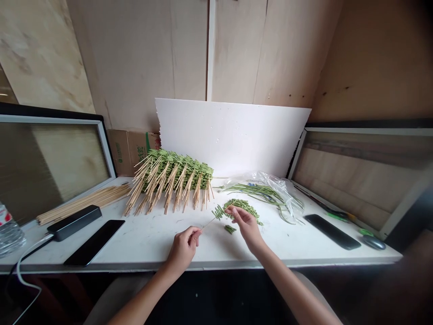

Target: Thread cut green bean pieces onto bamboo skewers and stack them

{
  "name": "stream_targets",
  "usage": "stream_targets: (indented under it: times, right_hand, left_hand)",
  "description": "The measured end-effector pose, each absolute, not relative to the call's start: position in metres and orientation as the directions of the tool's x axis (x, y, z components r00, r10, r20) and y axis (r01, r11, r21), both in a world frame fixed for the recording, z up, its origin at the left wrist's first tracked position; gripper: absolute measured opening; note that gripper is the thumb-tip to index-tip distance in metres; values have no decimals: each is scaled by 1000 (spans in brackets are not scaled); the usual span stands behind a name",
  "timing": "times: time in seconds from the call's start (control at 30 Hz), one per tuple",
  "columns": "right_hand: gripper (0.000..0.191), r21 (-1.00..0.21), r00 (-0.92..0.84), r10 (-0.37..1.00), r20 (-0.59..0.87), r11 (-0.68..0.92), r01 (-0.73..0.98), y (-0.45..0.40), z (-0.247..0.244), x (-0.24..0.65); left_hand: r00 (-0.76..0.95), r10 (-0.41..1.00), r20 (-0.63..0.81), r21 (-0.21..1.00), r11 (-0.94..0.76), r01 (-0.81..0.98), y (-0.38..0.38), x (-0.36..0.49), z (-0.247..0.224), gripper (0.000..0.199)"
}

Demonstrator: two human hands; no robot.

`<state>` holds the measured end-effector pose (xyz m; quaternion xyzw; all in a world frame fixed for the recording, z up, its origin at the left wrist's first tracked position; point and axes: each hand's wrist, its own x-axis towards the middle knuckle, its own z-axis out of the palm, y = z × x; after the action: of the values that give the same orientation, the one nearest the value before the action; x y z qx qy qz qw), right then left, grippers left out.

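My left hand is closed around the lower end of a thin bamboo skewer, which slants up to the right. Several short green stem pieces sit side by side across its upper part. At the tip, my right hand is pinched; whether it grips the skewer or another stem piece is too small to tell. Just behind the right hand lies a loose pile of cut green stems, partly hidden by the fingers. A small cluster of stem pieces rests on the white table below the skewer.
A big stack of loaded skewers stands at the back left, near bare skewers. Long green stems lie beside a clear plastic bag. Phones, a black power brick, a bottle and a mouse flank the sides.
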<state>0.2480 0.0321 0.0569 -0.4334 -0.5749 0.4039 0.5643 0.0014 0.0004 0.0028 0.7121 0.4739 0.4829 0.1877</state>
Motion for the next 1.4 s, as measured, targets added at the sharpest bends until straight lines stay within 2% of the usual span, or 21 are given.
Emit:
stream_targets:
  times: [0.07, 0.13, 0.2, 0.27, 0.33, 0.53, 0.63, 0.7, 0.77, 0.93, 1.1, 1.4]
  right_hand:
    - [43, -909, -43, 939, 341, 341, 241, 38, 61, 264]
    - [35, -785, -146, 920, 364, 387, 484, 42, 63, 279]
    - [26, -641, -255, 911, 325, 411, 649, 43, 63, 288]
    - [18, -563, -310, 914, 262, 406, 720, 42, 62, 292]
    - [12, -537, -309, 922, 233, 387, 749, 40, 60, 291]
    - [10, -582, -220, 953, 208, 301, 755, 42, 53, 287]
    - [9, -669, -153, 960, 234, 273, 691, 46, 52, 289]
    - [9, -750, -99, 954, 284, 285, 597, 47, 55, 290]
    - [17, -823, -63, 947, 315, 305, 479, 48, 59, 291]
    - [38, -980, -12, 988, 154, 155, 122, 48, 69, 294]
    - [42, -978, -76, 993, 95, 79, -193, 46, 74, 296]
    - [44, -907, -80, 991, 102, 60, -417, 51, 67, 295]
  left_hand:
    - [64, 856, 513, 727, -473, 497, 0, 2, 3, 35]
    - [66, 855, 515, 724, -475, 501, 0, 2, 4, 35]
    - [75, 855, 514, 721, -477, 503, -1, 2, 5, 34]
    - [78, 856, 511, 721, -477, 502, -2, 2, 6, 34]
    - [79, 858, 508, 724, -475, 501, -2, 2, 7, 34]
    - [89, 858, 506, 723, -478, 500, -1, 2, 7, 34]
    - [85, 859, 505, 723, -474, 502, -1, 2, 7, 35]
    - [83, 860, 503, 725, -472, 502, -1, 2, 6, 35]
    - [81, 858, 506, 725, -475, 498, -1, 2, 6, 35]
    - [82, 849, 522, 721, -491, 488, -1, 2, 4, 35]
    - [96, 850, 518, 719, -493, 490, 0, 1, 1, 34]
    - [124, 849, 513, 707, -500, 499, -1, 1, 2, 35]
